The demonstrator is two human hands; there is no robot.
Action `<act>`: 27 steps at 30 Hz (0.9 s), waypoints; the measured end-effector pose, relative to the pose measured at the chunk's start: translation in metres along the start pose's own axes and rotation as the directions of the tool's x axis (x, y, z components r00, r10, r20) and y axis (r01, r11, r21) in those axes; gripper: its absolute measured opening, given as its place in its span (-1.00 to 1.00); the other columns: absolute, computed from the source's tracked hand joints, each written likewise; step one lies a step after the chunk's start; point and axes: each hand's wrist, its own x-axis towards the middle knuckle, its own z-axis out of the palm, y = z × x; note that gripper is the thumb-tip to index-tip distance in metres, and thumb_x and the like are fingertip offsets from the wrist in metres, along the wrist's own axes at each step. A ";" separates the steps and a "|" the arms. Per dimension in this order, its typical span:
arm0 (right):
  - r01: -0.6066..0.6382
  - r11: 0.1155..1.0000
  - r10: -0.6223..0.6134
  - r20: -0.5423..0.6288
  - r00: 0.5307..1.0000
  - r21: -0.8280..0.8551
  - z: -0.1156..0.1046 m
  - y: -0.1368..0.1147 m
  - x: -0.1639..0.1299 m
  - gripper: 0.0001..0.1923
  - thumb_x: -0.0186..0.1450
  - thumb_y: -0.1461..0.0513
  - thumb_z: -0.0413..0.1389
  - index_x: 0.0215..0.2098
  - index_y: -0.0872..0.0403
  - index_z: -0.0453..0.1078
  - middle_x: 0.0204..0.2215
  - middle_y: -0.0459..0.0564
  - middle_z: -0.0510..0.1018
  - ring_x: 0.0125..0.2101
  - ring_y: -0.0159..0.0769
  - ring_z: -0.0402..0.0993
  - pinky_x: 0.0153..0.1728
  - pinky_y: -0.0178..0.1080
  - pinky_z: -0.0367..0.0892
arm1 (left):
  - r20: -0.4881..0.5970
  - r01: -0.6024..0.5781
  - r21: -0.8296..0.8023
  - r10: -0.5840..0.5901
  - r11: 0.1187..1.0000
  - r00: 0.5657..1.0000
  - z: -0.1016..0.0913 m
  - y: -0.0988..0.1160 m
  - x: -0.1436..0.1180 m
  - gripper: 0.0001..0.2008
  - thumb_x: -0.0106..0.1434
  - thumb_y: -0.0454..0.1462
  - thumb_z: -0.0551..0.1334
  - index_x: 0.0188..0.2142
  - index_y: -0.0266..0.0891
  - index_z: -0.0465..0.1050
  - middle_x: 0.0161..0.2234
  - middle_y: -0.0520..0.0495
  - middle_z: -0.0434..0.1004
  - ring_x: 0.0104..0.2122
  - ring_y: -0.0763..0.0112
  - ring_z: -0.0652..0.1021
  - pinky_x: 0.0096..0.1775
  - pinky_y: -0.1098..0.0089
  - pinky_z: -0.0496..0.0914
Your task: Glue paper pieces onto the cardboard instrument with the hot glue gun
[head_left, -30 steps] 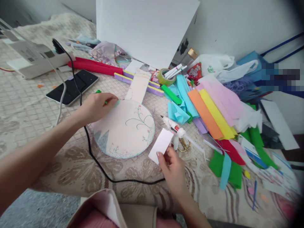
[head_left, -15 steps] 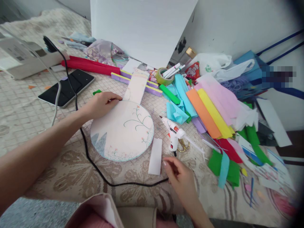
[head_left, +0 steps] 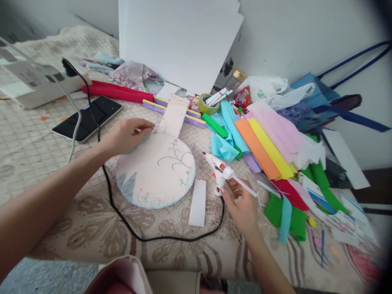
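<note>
Beside the glue gun (head_left: pixel 221 173), paper strips (head_left: pixel 269 141) crowd the tablecloth (head_left: pixel 45 155).

Pale pink round card (head_left: pixel 156 171) with green vine drawing, white glue gun (head_left: pixel 221 173), black cord (head_left: pixel 122 212), perhaps floral-patterned beige cloth (head_left: pixel 92 220)

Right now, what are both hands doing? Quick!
Left hand: fingers pinched at the top edge of the round painted card.
Right hand: closing on the glue gun handle.
</note>
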 end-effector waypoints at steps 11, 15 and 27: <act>0.005 0.994 -0.005 -0.004 1.000 0.113 0.009 0.005 0.000 -0.55 0.16 0.02 0.17 -0.10 0.09 0.25 -0.34 0.00 0.42 -0.36 -0.24 0.40 -0.38 -0.18 0.39 | -0.149 -0.073 0.069 0.083 0.995 0.985 -0.002 0.022 -0.032 -0.72 0.28 -0.20 0.09 -0.11 -0.29 0.44 -0.16 -0.15 0.52 -0.26 0.32 0.52 -0.23 0.34 0.41; -0.003 0.997 0.011 -0.112 0.994 0.075 0.003 0.004 -0.022 -0.71 0.22 0.05 0.12 -0.22 0.07 0.29 -0.40 -0.04 0.43 -0.43 -0.29 0.38 -0.42 -0.23 0.33 | -0.154 -0.141 0.080 0.152 0.987 0.976 0.003 0.039 -0.047 -0.75 0.31 -0.22 0.07 -0.11 -0.23 0.43 -0.15 -0.09 0.53 -0.24 0.35 0.51 -0.17 0.32 0.41; 0.101 0.969 -0.046 0.238 0.970 -0.225 0.020 -0.052 -0.054 -0.22 0.18 0.06 0.12 0.27 0.12 -0.03 -0.30 0.09 0.55 -0.43 -0.07 0.53 -0.49 -0.15 0.32 | -0.105 -0.187 -0.031 0.182 0.982 0.978 0.021 0.056 -0.071 -0.77 0.28 -0.21 0.10 -0.16 -0.20 0.46 -0.22 -0.06 0.59 -0.31 0.35 0.56 -0.29 0.38 0.45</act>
